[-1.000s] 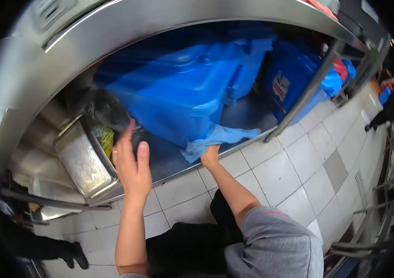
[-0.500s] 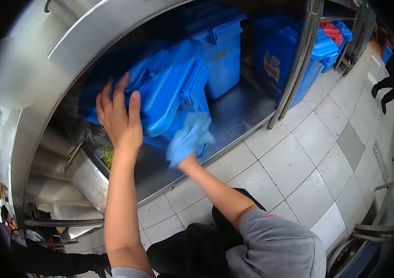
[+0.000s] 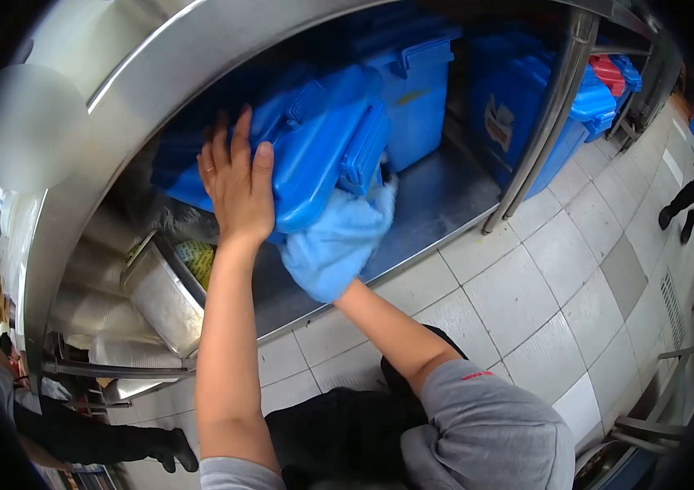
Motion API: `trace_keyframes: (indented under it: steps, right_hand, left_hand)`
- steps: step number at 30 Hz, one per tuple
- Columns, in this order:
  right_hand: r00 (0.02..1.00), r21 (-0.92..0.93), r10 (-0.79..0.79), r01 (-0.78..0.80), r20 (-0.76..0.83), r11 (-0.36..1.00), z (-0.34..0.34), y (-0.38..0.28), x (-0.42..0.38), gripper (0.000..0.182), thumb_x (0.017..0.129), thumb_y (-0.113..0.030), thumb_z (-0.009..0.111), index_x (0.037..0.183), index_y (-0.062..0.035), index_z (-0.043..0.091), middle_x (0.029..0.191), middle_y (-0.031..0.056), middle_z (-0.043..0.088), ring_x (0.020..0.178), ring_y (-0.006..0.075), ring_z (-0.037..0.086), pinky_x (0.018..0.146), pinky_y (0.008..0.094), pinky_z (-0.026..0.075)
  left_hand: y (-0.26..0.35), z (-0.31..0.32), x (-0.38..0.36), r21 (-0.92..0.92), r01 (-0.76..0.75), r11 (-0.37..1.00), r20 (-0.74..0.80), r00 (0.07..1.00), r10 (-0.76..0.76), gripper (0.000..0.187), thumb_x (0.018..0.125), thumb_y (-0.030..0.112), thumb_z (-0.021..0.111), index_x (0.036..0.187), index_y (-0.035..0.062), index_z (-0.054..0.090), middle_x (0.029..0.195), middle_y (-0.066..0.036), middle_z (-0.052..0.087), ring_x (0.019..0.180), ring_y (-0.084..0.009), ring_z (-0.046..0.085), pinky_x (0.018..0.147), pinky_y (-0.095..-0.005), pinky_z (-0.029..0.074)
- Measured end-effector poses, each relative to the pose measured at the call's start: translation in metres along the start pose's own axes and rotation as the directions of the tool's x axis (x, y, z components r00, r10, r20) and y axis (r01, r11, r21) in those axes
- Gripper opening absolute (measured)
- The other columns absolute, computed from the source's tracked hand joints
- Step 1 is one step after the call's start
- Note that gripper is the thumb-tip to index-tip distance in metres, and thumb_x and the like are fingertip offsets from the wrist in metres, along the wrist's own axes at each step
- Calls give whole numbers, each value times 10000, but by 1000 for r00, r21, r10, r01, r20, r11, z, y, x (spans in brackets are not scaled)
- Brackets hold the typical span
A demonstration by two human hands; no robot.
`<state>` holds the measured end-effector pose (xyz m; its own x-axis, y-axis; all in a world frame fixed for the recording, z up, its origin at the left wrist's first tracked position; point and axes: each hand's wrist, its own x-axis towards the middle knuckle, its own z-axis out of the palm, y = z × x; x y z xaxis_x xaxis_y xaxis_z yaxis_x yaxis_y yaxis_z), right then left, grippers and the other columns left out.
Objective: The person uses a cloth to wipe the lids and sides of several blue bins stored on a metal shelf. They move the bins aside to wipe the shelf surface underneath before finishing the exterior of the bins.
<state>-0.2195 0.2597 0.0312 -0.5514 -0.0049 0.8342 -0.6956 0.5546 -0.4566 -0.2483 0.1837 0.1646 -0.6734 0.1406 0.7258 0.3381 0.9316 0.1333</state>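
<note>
Right of the right hand (image 3: 332, 260) the shelf floor (image 3: 432, 200) lies bare; a blue bin (image 3: 414, 98) and post (image 3: 544, 122) block beyond.

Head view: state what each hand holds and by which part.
The right hand, hidden under it, grips a bunched light blue cloth from below. The left hand lies flat on the tilted blue container, gripping nothing.

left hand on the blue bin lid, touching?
Touching. The head view shows the left hand pressed flat on the tilted blue bin, palm and fingers against its lid, no gap showing.
</note>
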Motion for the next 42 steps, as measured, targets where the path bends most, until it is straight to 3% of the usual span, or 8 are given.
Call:
trace_keyframes:
  steps: [5,11,16,22,25,28,40,42]
  right_hand:
    - [748,-494,198,193,633,848,-30,-11,15,189,731,-111,532,892,-50,611,881,106,602,880,272,560,791,350,451]
    - [988,156,-142,148,-54,977,-10,6,1,121,689,-197,550,673,-79,527,696,77,540,657,205,520,620,348,422]
    - [733,-753,441,146,518,642,-21,-19,3,205,723,-231,526,834,-80,610,756,89,595,679,244,572,588,387,445]
    - [980,-188,-182,194,78,963,8,29,-15,97,743,-258,546,761,-164,561,701,-1,527,675,168,535,567,333,431]
    - [820,-837,-465,485,335,253,10,54,-60,104,756,-251,534,726,-152,522,704,3,507,706,171,528,594,319,430]
    - [929,22,24,-34,369,999,22,58,-53,114,756,-225,529,707,-124,552,752,57,562,732,220,555,635,370,439]
    - [791,-696,-26,552,611,459,-53,54,-42,260,715,-263,614,893,-75,592,937,138,544,919,340,516,826,431,398]
    - [890,-480,-173,381,421,790,-88,38,2,296,725,-237,603,964,-64,591,945,138,571,950,327,534,844,431,412]
  left_hand:
    - [1,0,1,-30,18,999,-15,1000,-18,545,924,473,261,1365,160,332,1402,-152,294,1306,-360,211,1074,-495,69]
    - [-2,1,4,-81,22,996,-24,999,-24,606,919,505,198,1376,120,301,1406,-145,288,1316,-359,191,1071,-506,48]
    - [-1,0,-2,-91,32,995,-18,999,-34,626,917,522,154,1386,126,276,1407,-145,283,1321,-363,177,1066,-525,29]
    - [-2,0,-4,-81,33,996,-1,999,-33,645,912,539,139,1390,124,266,1414,-141,269,1328,-361,161,1068,-521,4]
    - [-1,-4,-3,-157,74,985,44,997,-68,662,909,551,140,1400,119,240,1430,-135,242,1341,-361,123,1075,-499,-2]
    - [-5,-6,1,-300,141,943,100,988,-116,692,902,570,140,1410,104,201,1453,-123,201,1355,-353,69,1085,-459,-11]
    - [-55,-24,-143,-708,342,618,24,886,-462,772,891,534,351,1418,37,83,1437,-212,178,1341,-280,157,1073,-415,113]
    - [-70,-18,-205,-711,470,524,125,817,-563,693,911,533,298,1432,130,82,1457,-143,181,1357,-247,112,1085,-416,11]
